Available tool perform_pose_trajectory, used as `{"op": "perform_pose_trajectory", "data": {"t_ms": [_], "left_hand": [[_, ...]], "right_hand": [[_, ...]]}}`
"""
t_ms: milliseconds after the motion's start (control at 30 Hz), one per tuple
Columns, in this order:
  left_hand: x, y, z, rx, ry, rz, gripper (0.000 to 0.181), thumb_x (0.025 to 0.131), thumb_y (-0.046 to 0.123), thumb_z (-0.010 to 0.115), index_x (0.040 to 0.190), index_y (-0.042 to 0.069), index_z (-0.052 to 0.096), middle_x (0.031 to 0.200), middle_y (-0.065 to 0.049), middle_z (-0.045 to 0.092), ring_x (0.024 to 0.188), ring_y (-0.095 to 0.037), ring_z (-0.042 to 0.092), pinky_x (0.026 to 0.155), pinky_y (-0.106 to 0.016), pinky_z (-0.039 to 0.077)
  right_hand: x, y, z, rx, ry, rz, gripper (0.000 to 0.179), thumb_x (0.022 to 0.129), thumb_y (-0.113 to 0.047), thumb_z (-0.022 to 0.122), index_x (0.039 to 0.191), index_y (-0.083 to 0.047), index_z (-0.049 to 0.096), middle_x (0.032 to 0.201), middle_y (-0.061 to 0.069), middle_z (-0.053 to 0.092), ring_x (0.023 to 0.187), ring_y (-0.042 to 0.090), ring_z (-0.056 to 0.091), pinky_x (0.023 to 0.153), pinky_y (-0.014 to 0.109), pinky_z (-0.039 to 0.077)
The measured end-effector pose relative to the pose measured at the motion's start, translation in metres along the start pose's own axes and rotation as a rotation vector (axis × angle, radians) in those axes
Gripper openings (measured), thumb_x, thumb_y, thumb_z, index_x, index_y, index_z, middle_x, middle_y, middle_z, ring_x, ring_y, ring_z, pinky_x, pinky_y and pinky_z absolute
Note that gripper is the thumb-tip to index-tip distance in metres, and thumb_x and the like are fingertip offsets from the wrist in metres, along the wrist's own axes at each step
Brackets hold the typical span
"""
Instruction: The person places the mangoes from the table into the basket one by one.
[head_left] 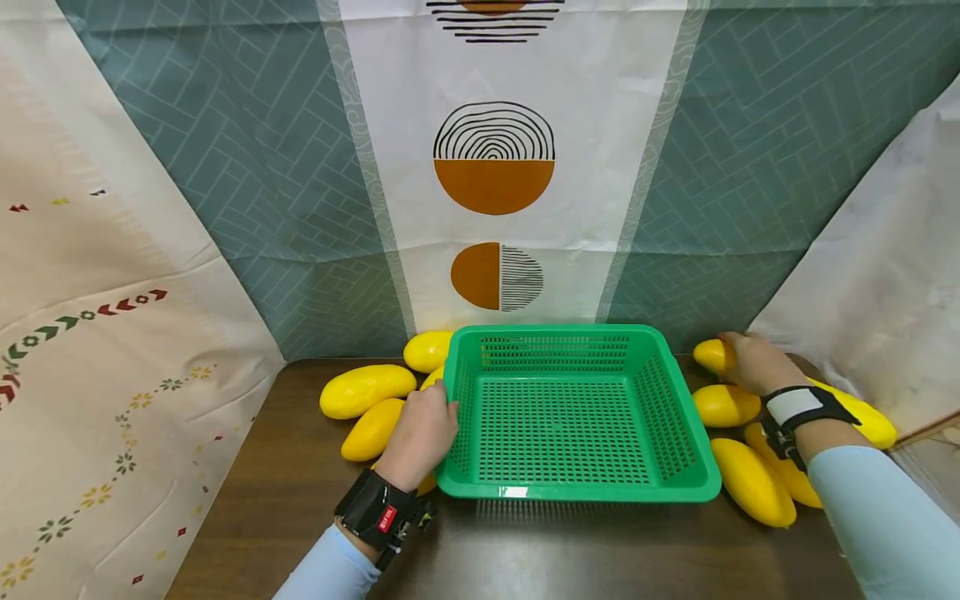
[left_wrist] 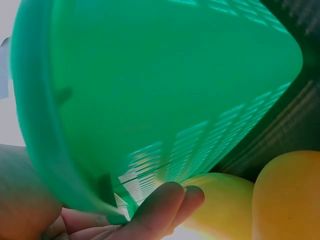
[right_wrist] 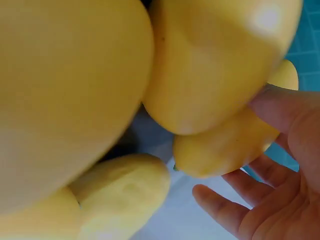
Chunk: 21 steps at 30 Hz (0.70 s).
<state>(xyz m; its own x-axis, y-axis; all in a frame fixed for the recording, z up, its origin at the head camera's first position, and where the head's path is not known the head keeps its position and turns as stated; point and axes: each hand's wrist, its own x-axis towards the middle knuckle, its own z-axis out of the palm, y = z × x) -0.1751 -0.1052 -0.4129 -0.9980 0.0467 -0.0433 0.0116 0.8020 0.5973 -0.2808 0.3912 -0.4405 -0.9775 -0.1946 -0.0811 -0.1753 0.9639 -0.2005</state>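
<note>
While left hand [head_left: 422,427] grips green perforated basket [head_left: 555,332] at nine o'clock side, right hand [head_left: 759,368] holds oblong yellow fruit [head_left: 709,356] between thumb and fingers, off basket's two o'clock. Other yellow fruits [head_left: 367,392] beside basket, nine and four o'clock.

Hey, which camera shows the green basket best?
Head view: nearly the whole green perforated basket shows, interior and rim. Left wrist gives only a cropped close-up of rim and wall; right wrist shows none of it.

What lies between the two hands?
The head view shows the green basket, its left rim gripped by the left hand, then yellow fruits, one held by the right hand.
</note>
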Motion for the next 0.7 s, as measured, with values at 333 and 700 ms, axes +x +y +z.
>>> {"op": "perform_pose_trajectory", "data": {"t_ms": [333, 700], "left_hand": [[0.000, 0.001, -0.004, 0.010, -0.008, -0.022, 0.026, 0.096, 0.020, 0.051, 0.109, -0.002, 0.051, 0.074, -0.009, 0.051, 0.056, -0.013, 0.053, 0.042, -0.021, 0.044], [-0.001, 0.004, -0.007, -0.010, -0.017, -0.002, 0.024, 0.096, 0.018, 0.051, 0.105, -0.004, 0.053, 0.072, -0.009, 0.052, 0.050, -0.013, 0.052, 0.040, -0.023, 0.043]], "right_hand": [[-0.010, -0.030, -0.031, 0.053, 0.169, -0.020, 0.067, 0.083, -0.023, 0.067, 0.133, 0.009, 0.037, 0.115, 0.033, 0.046, 0.095, 0.041, 0.047, 0.081, 0.054, 0.041], [-0.027, -0.101, -0.067, 0.018, 0.379, -0.110, 0.069, 0.084, -0.037, 0.067, 0.137, -0.004, 0.039, 0.113, 0.022, 0.050, 0.090, 0.033, 0.052, 0.074, 0.050, 0.046]]}}
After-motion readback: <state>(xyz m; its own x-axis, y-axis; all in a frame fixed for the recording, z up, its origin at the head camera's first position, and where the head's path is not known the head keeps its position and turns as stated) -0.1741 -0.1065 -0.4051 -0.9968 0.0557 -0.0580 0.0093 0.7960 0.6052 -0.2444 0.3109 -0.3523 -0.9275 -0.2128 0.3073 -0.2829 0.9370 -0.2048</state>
